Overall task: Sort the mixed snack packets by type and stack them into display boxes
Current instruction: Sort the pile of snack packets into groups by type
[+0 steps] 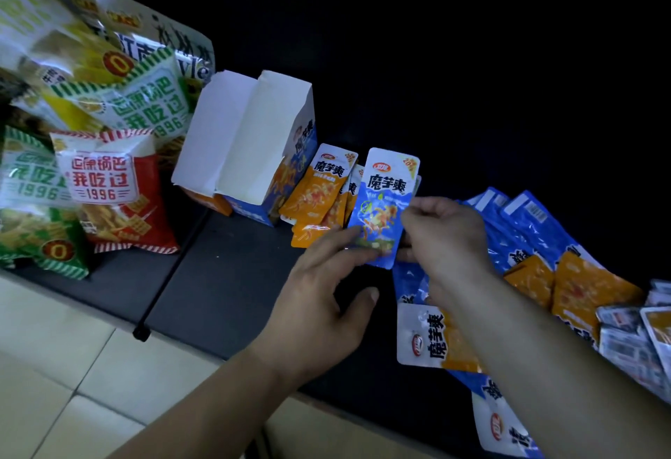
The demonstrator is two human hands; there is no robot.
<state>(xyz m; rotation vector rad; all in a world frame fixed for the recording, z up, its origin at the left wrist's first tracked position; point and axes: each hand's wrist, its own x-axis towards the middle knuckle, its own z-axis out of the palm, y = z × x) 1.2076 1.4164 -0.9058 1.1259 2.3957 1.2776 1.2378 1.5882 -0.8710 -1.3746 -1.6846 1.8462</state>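
An upright blue snack packet (385, 200) is held between both hands above the dark shelf. My left hand (323, 288) touches its lower left edge with extended fingers. My right hand (444, 237) pinches its right side with curled fingers. Just behind it, several orange packets (319, 193) lean against an open blue-and-orange display box (250, 142) with white flaps raised. A mixed pile of blue packets (523, 222) and orange packets (581, 288) lies on the shelf to the right, under my right forearm.
Large green, red and yellow crisp bags (101, 168) crowd the left of the dark shelf (218, 284). A thin black divider bar (159, 295) runs to the shelf's front edge. Pale floor tiles (54, 367) lie below. The back of the shelf is dark.
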